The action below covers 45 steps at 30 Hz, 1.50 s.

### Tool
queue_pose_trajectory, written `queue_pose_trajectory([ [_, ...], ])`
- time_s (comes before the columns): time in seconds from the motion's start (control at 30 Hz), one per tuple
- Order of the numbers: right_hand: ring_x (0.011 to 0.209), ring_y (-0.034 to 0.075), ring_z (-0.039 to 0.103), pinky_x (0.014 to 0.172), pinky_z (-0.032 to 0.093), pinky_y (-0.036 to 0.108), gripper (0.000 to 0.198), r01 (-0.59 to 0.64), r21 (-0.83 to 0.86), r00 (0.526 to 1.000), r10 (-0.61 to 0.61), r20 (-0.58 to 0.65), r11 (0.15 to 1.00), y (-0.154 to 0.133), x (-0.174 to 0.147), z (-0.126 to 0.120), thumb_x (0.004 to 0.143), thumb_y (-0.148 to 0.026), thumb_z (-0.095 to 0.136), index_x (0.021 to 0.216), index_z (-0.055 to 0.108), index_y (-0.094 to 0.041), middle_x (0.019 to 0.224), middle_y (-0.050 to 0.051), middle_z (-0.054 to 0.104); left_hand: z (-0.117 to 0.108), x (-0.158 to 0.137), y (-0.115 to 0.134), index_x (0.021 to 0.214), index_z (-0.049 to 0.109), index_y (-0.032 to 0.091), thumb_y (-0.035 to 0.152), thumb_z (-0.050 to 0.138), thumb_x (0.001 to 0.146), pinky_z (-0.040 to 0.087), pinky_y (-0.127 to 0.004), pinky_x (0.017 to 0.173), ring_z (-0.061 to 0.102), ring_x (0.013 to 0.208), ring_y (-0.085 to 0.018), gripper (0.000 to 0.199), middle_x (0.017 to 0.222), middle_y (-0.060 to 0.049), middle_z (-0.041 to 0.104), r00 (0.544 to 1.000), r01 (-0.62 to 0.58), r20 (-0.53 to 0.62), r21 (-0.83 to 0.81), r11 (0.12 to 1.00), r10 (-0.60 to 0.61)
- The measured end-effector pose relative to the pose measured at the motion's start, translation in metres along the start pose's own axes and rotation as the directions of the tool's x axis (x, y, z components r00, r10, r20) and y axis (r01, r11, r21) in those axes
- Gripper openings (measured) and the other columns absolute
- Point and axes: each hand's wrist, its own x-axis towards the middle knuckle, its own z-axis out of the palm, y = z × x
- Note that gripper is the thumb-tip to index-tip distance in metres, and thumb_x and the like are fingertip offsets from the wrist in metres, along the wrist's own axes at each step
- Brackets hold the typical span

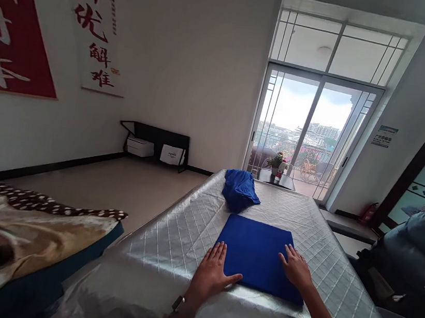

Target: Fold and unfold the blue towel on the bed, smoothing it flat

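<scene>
A flat blue rectangle that looks like neatly folded cloth (253, 253) lies on a plastic-covered mattress (170, 242). My left hand (210, 276) rests along its left edge, fingers stretched out and thumb spread over the near edge. On the opposite side my right hand (297, 268) lies at the right edge with its fingers apart. Neither hand grips anything. Just beyond the rectangle sits a crumpled blue cloth (240, 190).
To the left is a bed with a brown patterned blanket (49, 236). Dark bags (415, 253) are piled on the right. Past the mattress's far end, a small table (272, 178) holds a plant and a bottle before the sliding glass door (310, 130). A black rack (161, 134) stands by the wall.
</scene>
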Motion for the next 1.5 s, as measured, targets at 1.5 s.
queue_pose_trajectory([
  [1.5,0.155,0.021,0.015,0.125,0.010,0.040,0.067,-0.043,0.090,0.999,0.045,-0.025,0.995,0.012,0.028,0.039,0.101,-0.046,0.024,0.159,0.027,-0.014,0.167,0.006,0.025,0.034,0.127,-0.003,0.158,0.028,0.005,0.074,0.005,0.095,0.017,-0.046,0.125,0.019,0.154,-0.028,0.096,0.165,-0.018,0.024,0.999,0.042,-0.014,0.158,0.987,-0.040],
])
